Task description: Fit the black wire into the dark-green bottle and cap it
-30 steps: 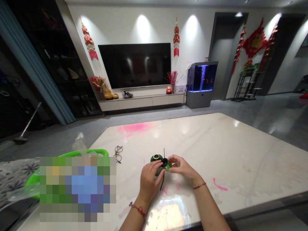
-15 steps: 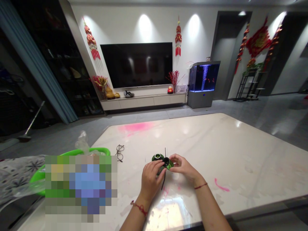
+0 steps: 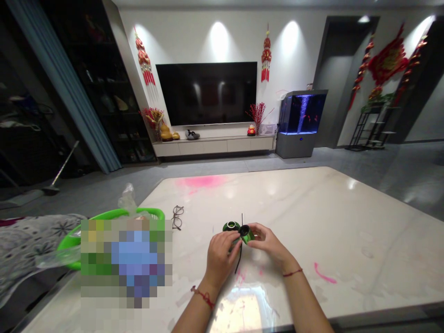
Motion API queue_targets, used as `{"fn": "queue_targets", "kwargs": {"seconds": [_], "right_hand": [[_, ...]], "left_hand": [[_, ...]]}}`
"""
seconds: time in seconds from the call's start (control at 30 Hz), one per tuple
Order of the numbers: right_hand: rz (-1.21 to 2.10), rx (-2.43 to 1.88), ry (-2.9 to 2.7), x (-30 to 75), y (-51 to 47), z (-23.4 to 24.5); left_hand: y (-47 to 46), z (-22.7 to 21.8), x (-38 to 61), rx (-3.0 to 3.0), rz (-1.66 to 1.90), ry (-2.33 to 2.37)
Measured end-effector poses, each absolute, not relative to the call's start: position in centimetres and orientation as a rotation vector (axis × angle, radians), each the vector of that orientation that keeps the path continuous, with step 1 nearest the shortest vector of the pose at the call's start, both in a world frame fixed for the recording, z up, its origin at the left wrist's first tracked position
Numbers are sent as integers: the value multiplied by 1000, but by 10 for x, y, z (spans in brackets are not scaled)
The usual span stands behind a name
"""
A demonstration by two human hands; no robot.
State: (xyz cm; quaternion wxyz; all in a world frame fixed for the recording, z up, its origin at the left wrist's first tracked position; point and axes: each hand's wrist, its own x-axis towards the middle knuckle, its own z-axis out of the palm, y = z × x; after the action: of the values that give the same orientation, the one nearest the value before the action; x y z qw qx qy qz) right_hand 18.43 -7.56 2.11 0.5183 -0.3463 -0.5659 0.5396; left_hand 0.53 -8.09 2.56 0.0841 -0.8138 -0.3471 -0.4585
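Together, the left hand (image 3: 219,259) and right hand (image 3: 268,243) clasp a small green-and-black round part (image 3: 231,226). Its thin black wire (image 3: 238,263) hangs below.

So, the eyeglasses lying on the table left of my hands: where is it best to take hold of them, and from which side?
Probably pinch the thin dark eyeglasses by the frame's outer edge, coming from the right with your left hand once it leaves the green-and-black round part. They lie low on the white tabletop, so an edge pinch seems safest, and the green basket sits close on their left.
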Motion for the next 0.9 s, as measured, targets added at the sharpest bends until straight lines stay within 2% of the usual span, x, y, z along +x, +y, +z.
{"fn": "queue_targets", "kwargs": {"seconds": [0.33, 0.57, 0.73, 0.9], "right_hand": [[1166, -910, -1126, 178, -71, 16], [1031, -1064, -1071, 174, -57, 0], [814, -1273, -1259, 173, -58, -8], [743, -1362, -1368, 173, -61, -11]], "left_hand": [[-83, 28, 6, -2419, -1393, -1057], [-79, 28, 2, -2289, -1586, -1146], [-73, 24, -2, -2284, -1688, -1375], [-65, 14, -4, -2362, -1768, -1654]]}}
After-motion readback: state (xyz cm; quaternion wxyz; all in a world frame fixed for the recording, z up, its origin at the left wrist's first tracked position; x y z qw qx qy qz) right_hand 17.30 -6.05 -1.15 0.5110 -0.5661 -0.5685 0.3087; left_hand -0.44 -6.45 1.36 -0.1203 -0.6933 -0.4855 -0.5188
